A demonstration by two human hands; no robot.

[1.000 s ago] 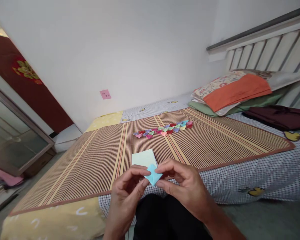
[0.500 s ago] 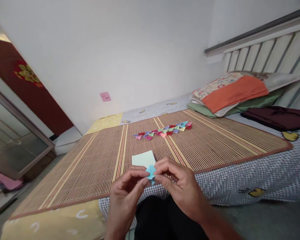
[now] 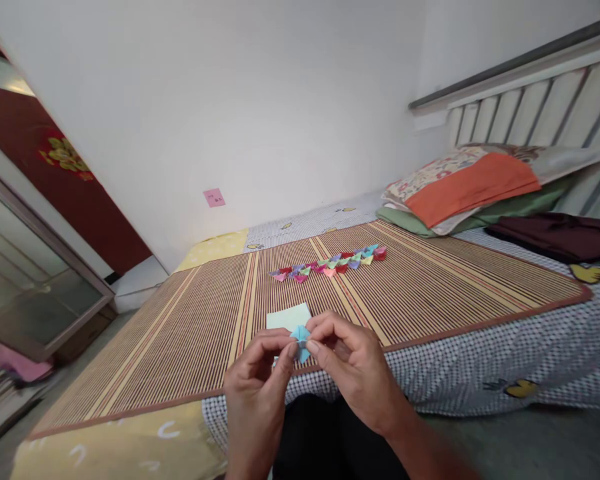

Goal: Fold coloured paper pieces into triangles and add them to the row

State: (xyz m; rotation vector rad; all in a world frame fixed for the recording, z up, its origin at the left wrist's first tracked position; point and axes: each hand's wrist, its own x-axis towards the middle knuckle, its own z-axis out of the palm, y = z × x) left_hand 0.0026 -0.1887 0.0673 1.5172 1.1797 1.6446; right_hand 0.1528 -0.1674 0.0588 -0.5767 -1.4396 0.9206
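Note:
A small piece of folded light-blue paper (image 3: 301, 333) is held between both hands, close to the mat's front edge. My left hand (image 3: 263, 373) pinches its left side between thumb and fingers. On the right side, my right hand (image 3: 353, 367) grips it the same way, fingers curled. Just behind the fingers lies a pale green stack of paper sheets (image 3: 287, 317), partly covered by the hands. Farther back, several small folded paper pieces (image 3: 330, 264) in many colours stand in slanting rows.
A striped bamboo mat (image 3: 180, 347) covers the bed over a checked sheet (image 3: 460, 373). Pillows (image 3: 485, 187) and a dark folded cloth (image 3: 555, 237) lie at the right, beside a radiator (image 3: 525, 100). A pink note (image 3: 214, 197) is on the wall.
Both hands still hold the blue paper. Its lower part now shows wider below the fingertips, and the thumbs have shifted slightly on it. The whole view has moved a little.

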